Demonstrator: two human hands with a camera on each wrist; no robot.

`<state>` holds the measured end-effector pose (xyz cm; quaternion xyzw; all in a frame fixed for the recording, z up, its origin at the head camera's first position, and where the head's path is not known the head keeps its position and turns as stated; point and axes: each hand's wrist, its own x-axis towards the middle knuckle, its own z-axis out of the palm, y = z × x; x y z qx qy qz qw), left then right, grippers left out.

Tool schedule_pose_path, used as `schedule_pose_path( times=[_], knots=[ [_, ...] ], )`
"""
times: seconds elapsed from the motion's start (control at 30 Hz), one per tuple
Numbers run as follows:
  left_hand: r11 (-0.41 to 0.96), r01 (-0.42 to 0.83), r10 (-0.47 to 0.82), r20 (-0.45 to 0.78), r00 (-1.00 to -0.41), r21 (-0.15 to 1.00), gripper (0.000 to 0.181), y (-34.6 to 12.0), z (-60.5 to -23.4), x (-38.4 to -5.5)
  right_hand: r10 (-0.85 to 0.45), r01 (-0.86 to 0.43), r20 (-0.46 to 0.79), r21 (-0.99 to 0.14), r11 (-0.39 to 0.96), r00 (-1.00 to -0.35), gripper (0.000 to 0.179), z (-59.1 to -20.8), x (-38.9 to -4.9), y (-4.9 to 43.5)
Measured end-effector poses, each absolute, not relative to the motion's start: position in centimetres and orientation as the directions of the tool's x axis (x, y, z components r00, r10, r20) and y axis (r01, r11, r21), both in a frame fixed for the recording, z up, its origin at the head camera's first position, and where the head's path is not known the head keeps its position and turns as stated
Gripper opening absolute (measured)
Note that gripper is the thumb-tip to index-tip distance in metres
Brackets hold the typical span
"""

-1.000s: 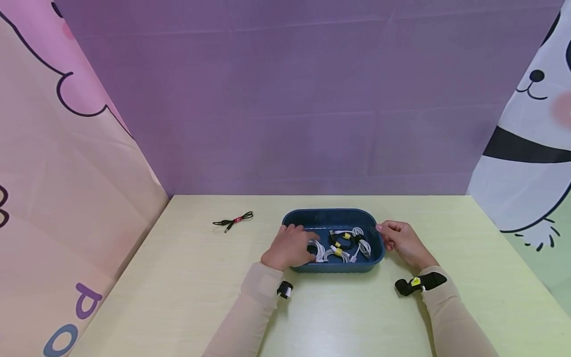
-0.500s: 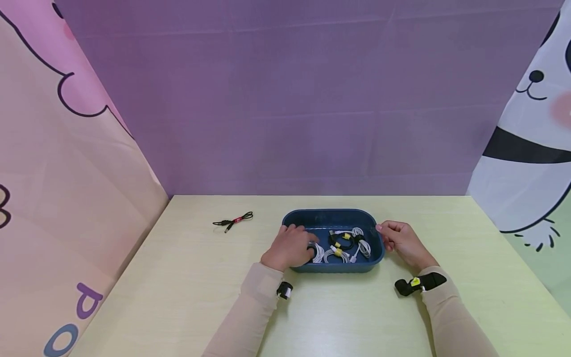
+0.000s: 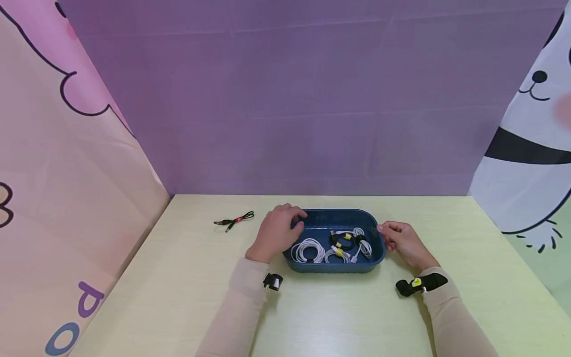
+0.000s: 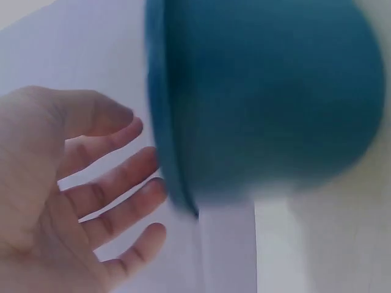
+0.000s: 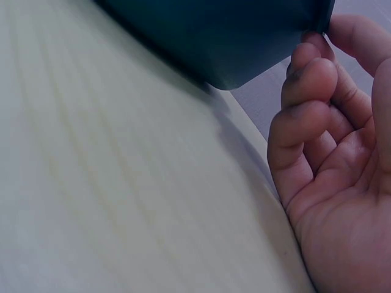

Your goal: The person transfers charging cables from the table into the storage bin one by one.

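Note:
A dark blue plastic box point(image 3: 334, 268) stands on the table with several coiled cables inside. In the head view my left hand point(image 3: 277, 232) is over its left end, fingers spread and slightly bent. The left wrist view shows that hand holding nothing, its fingertips close to the box rim point(image 4: 160, 110); whether they touch it I cannot tell. My right hand point(image 3: 403, 242) pinches the rim at the right end between thumb and forefinger, the other fingers curled below, as the right wrist view shows. A white coiled cable point(image 3: 319, 251) lies at the box's left.
Beside it in the box are a white cable with a yellow tie point(image 3: 341, 254), a black cable with yellow ties point(image 3: 332, 240) and a white cable with a black strap point(image 3: 365, 248). A black cable with a red tie point(image 3: 238, 219) lies on the table point(image 3: 192, 277) at left.
My left hand has let go of the white coiled cable and risen up and left, out to the box's left rim. The coil now shows whole. My right hand stays on the rim.

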<state>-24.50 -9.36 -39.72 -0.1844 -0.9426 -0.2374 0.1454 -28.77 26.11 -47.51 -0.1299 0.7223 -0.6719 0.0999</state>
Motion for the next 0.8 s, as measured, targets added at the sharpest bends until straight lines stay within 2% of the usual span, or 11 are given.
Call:
schedule_pose_path(
  times=[0.17,0.4,0.6,0.8],
  knots=[
    [0.835,0.302,0.117,0.387,-0.914,0.461,0.02,-12.3,-39.7,-25.2,-0.322,-0.055,0.033,-0.997,0.058,-0.946,0.022,-47.5,-28.8,26.2],
    [0.84,0.092,-0.067,0.27,-0.96,0.535,0.03,-17.1,-41.6,-26.1,-0.32,-0.064,0.038,-0.995,0.071,-0.947,0.022,-47.6,-28.8,26.2],
    [0.816,-0.035,-0.123,0.115,-0.986,0.577,0.046,-19.3,-42.3,-25.9,-0.312,-0.055,0.031,-0.996,0.071,-0.95,0.021,-47.7,-28.8,26.2],
    [0.813,-0.067,-0.095,0.019,-0.995,0.578,0.056,-20.1,-43.1,-26.1,-0.307,-0.034,0.015,-0.998,0.055,-0.952,0.021,-47.8,-29.0,26.2]
  ],
)
